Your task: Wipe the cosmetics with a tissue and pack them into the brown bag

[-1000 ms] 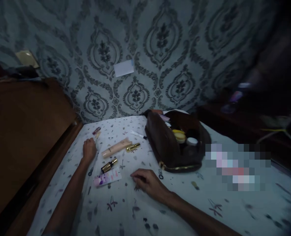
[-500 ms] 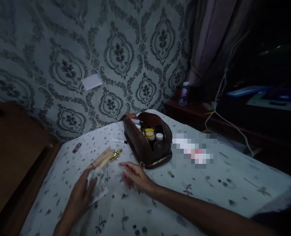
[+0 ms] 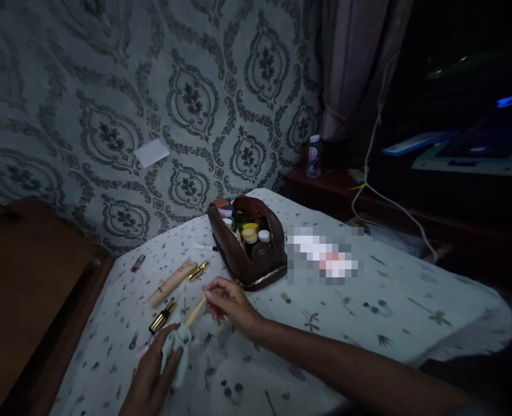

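My left hand (image 3: pixel 158 361) is closed on a pale cloth (image 3: pixel 178 352) at the lower left of the bed-like patterned surface. A slim beige stick or tube (image 3: pixel 195 312) runs from beside the cloth up to my right hand (image 3: pixel 230 304), whose fingertips pinch its upper end. Near my left hand lie a black-and-gold tube (image 3: pixel 163 317), a larger beige tube (image 3: pixel 171 283) and a gold tube (image 3: pixel 198 271). Just beyond my right hand stands an open brown bag (image 3: pixel 242 257), holding jars, among them a yellow one (image 3: pixel 250 233) and a white-lidded one (image 3: pixel 264 236).
A blurred-out object (image 3: pixel 325 254) lies right of the bag. A small reddish item (image 3: pixel 138 263) and a white pen-like item (image 3: pixel 202 247) rest at the back left. Behind stand a bottle (image 3: pixel 313 157) and a hanging white cable (image 3: pixel 394 199). A brown board (image 3: pixel 30 277) is at the left.
My left hand has moved down and right with the cloth, uncovering the black-and-gold tube. My right fingers have closed on the end of the slim beige item. The view has shifted slightly.
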Tool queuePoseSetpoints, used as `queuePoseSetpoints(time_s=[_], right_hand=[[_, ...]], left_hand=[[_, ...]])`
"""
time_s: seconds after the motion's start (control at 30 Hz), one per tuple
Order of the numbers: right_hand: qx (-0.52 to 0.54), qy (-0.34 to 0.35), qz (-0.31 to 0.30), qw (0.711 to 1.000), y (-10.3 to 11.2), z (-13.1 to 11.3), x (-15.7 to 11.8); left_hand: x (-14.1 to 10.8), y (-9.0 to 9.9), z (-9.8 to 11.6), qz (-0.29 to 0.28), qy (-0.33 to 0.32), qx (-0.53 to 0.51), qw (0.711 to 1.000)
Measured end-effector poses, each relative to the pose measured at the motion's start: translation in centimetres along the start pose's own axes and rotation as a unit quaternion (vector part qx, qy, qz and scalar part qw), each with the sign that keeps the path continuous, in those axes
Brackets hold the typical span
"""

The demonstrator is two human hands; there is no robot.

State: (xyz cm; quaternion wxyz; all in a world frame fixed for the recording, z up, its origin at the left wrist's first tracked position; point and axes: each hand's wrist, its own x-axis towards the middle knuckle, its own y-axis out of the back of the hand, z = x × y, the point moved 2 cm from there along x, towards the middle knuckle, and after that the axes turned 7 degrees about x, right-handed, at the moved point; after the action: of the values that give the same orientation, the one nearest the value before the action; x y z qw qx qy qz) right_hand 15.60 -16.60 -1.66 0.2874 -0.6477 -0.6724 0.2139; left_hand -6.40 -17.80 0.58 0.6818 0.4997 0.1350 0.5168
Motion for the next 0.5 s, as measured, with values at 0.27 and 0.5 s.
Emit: queuePoseSetpoints(time_s=[0.27, 0.5], right_hand=[[-0.061, 0.015, -0.029, 0.998, -0.4, 0.6, -0.4], [-0.102, 0.040, -0.048, 0.993, -1.0, 1.0, -1.5]], left_hand=[[2.0, 0.4, 2.4, -0.081, 0.049, -0.012, 0.995], [3.1, -1.4, 3.9, -0.013, 0.074, -0.088, 0.993]])
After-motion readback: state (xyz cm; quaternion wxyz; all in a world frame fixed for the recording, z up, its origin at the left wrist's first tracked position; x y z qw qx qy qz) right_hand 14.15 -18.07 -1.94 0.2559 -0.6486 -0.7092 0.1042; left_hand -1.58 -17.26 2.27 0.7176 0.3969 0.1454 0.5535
